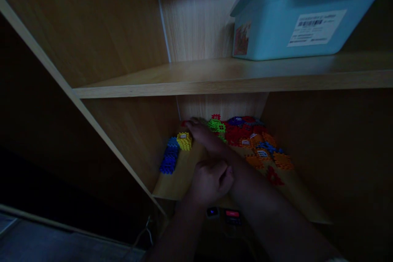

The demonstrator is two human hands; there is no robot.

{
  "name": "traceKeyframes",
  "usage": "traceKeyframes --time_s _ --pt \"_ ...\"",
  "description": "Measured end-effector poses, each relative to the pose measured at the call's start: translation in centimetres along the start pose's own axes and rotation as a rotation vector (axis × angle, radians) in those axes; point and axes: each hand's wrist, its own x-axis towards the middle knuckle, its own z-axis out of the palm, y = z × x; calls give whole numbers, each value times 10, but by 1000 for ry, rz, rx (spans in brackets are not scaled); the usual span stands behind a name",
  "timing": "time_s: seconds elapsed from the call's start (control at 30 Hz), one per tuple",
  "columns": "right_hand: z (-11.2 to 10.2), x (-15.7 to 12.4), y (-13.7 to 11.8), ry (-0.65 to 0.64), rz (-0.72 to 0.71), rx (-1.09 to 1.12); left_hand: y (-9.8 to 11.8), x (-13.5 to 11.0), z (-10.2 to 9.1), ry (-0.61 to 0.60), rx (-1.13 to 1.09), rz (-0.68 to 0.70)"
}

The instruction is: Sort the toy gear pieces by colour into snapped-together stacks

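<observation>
My right hand (201,132) reaches deep into the lower shelf, its fingertips closed at a small red interlocking plastic piece (184,123) at the back left. My left hand (212,181) is curled into a fist above the shelf's front part, near the right forearm; what it holds, if anything, is hidden. Just left of the right hand stands a stack of yellow interlocking pieces (184,141). Blue pieces (169,159) lie stacked in front of it along the left wall. Green pieces (216,126) lie behind the right wrist.
Red pieces (235,134), purple pieces (236,121) and orange pieces (283,160) are heaped on the right. An upper shelf (196,86) overhangs the hands and bears a light blue plastic bin (270,28). Two small devices with lit screens, one red-lit (232,214), show below the shelf's front edge.
</observation>
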Motion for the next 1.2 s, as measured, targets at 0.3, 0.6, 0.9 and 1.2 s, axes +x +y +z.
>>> traceKeyframes --time_s 0.3,0.6,0.9,1.2 --pt "-3 -7 12 -56 46 -41 -1 0 2 -25 -10 23" --pt "-31 -35 12 -151 162 -112 -3 1 0 -29 -22 36" --pt "-92 -111 -13 -125 317 -152 -4 1 -1 -20 4 75" --pt "-158 -262 11 -112 836 -229 -12 5 0 -194 173 -201"
